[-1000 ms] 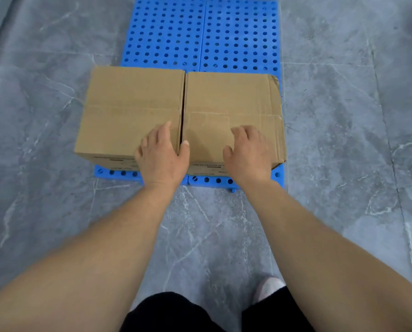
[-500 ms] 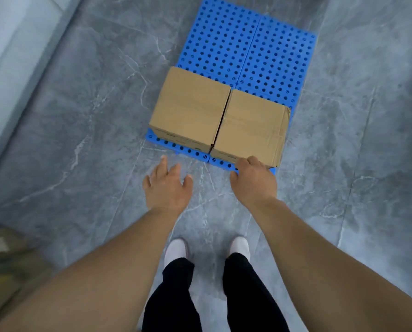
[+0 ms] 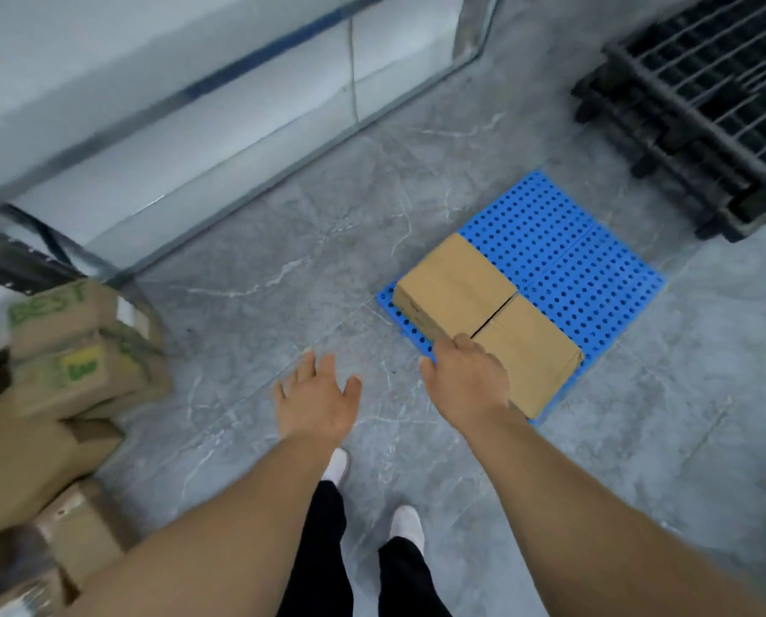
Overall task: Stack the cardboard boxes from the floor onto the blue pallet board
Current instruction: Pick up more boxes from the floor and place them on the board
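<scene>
Two cardboard boxes (image 3: 488, 322) sit side by side, touching, on the near edge of the blue pallet board (image 3: 568, 256); the board's far half is bare. More boxes (image 3: 60, 394) lie heaped on the floor well left of the board. Both hands hold nothing: the left hand (image 3: 316, 400) is spread with straight fingers, the right hand (image 3: 466, 380) hangs loosely curled over the board's near corner. Judged from this, the step is fetching another box, which calls for turning to the heap and gripping one with both hands.
</scene>
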Motion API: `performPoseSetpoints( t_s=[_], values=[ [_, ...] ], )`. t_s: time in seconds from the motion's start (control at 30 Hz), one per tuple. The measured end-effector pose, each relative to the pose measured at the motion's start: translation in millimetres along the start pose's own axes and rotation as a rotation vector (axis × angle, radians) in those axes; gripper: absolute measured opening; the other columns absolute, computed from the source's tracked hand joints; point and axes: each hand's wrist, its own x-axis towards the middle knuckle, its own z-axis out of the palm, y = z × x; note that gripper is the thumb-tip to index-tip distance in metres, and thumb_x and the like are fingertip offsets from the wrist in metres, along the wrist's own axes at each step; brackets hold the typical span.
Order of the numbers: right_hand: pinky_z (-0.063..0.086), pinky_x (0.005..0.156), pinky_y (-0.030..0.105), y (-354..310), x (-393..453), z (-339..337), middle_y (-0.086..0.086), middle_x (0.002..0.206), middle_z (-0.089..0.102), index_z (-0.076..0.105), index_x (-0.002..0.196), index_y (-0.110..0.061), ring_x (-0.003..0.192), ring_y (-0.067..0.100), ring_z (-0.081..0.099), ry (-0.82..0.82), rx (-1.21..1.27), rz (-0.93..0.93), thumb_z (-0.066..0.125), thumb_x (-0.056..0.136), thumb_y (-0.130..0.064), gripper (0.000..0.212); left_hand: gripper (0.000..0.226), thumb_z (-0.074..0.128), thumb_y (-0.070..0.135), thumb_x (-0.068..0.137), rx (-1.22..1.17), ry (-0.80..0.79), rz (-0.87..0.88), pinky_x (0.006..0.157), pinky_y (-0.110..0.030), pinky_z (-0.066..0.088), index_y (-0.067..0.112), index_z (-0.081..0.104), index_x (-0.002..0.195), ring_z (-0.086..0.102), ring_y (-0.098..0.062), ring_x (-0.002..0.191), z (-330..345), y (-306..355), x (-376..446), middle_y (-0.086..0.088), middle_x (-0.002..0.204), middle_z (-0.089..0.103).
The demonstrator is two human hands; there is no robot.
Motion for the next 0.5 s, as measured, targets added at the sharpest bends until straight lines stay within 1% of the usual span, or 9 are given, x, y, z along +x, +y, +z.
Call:
performPoseSetpoints(
  t_s=[0.07, 0.17, 0.37, 0.5],
  values=[
    [0.039, 0.087, 0.036, -19.9, -10.4, -8.8, 0.010, 0.121, 0.053, 0.054, 0.119, -0.012, 0.106, 0.028, 0.053, -0.007, -0.023, -0.083, 0.025, 0.099, -0.041, 0.046, 0.061, 0.033, 0.051, 0.094, -0.070, 0.031, -0.076, 0.115, -0.044, 0.007, 0.024, 0.019, 0.147, 0.015, -0.022, 0.143, -9.1, -13.0, -20.3, -0.002, 0.158, 0.009],
    [0.040, 0.086, 0.036, -53.0, -23.5, -17.8, 0.009, 0.118, 0.056, 0.057, 0.115, -0.013, 0.107, 0.028, 0.054, 0.026, -0.058, -0.229, 0.022, 0.098, -0.047, 0.052, 0.063, 0.033, 0.052, 0.094, -0.150, 0.103, -0.186, 0.115, -0.044, 0.009, 0.024, 0.016, 0.148, 0.018, -0.022, 0.142, -20.6, -34.1, -49.7, -0.001, 0.158, 0.011],
    [0.040, 0.079, 0.036, -119.4, -56.2, -23.8, 0.011, 0.107, 0.061, 0.060, 0.105, -0.012, 0.099, 0.030, 0.056, 0.070, -0.133, -0.556, 0.022, 0.098, -0.050, 0.054, 0.065, 0.028, 0.054, 0.094, -0.306, 0.237, -0.411, 0.116, -0.045, 0.008, 0.024, 0.009, 0.149, 0.018, -0.024, 0.142, -36.4, -94.4, -111.4, -0.001, 0.157, 0.011],
    [0.041, 0.082, 0.038, -171.5, -82.2, -19.0, 0.012, 0.105, 0.062, 0.060, 0.104, -0.011, 0.098, 0.030, 0.057, 0.038, -0.208, -0.732, 0.022, 0.098, -0.050, 0.055, 0.065, 0.029, 0.054, 0.094, -0.411, 0.315, -0.572, 0.115, -0.045, 0.007, 0.025, 0.008, 0.149, 0.018, -0.023, 0.142, -39.0, -139.4, -152.4, 0.000, 0.158, 0.010]
  ],
)
